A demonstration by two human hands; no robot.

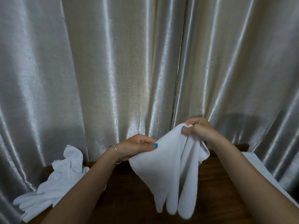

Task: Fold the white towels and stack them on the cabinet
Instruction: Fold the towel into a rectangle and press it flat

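Observation:
I hold a white towel [171,172] in the air above the dark wooden cabinet top [129,191]. My left hand [135,145] pinches its upper left edge. My right hand [197,128] grips its top corner, higher and to the right. The towel hangs down in loose folds between them. A pile of crumpled white towels [55,180] lies on the cabinet's left end, partly behind my left forearm.
A shiny silver-beige curtain [129,70] hangs right behind the cabinet and fills the background. A flat white cloth or sheet [271,180] lies at the right edge of the cabinet, under my right forearm.

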